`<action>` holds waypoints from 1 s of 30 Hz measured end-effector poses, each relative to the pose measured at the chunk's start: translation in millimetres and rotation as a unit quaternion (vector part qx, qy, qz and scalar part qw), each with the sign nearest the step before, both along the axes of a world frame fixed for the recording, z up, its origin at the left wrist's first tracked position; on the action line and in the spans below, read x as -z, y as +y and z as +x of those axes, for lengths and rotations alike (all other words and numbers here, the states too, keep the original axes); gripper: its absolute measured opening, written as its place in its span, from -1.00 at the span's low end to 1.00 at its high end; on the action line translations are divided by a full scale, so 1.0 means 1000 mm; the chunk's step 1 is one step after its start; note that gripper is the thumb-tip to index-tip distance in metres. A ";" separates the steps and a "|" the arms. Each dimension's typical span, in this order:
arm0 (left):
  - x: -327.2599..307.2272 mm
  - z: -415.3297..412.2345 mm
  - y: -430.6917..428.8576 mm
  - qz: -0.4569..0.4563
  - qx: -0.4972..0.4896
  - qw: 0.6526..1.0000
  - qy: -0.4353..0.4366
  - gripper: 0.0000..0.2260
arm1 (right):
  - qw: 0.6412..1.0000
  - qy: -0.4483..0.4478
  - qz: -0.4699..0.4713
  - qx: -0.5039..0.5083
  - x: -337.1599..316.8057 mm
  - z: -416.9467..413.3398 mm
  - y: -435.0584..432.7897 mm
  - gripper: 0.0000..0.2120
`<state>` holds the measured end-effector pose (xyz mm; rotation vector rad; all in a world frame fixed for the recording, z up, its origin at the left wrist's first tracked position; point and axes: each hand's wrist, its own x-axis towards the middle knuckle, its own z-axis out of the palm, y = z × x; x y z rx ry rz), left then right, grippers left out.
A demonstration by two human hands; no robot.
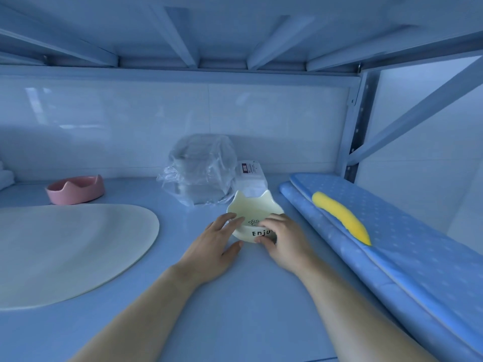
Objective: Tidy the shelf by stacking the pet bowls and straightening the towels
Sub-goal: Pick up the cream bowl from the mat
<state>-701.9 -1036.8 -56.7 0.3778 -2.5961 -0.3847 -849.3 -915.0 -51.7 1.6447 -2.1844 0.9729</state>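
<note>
The cat-eared ceramic bowl (254,212) is pale cream, marked inside with a small black paw-print outline and on its outer wall with black lettering reading "Enj", the rest covered. The second cat-eared bowl (75,189) is plain pink without visible markings, and the large oval mat (70,246) is uniform off-white. The folded padded mat (407,246) is light blue with a regular pattern of small white dots and carries one solid yellow curved shape (342,216); the shelf surface (235,309) reads pale blue, the crinkled plastic bag (201,171) is clear, and the small packet (251,176) is white with a dark-printed label.
</note>
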 end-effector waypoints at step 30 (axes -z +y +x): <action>-0.003 0.005 0.008 -0.003 -0.081 0.996 -0.038 -0.43 | 0.991 -0.076 -0.051 0.096 -0.002 0.001 -0.005 -0.64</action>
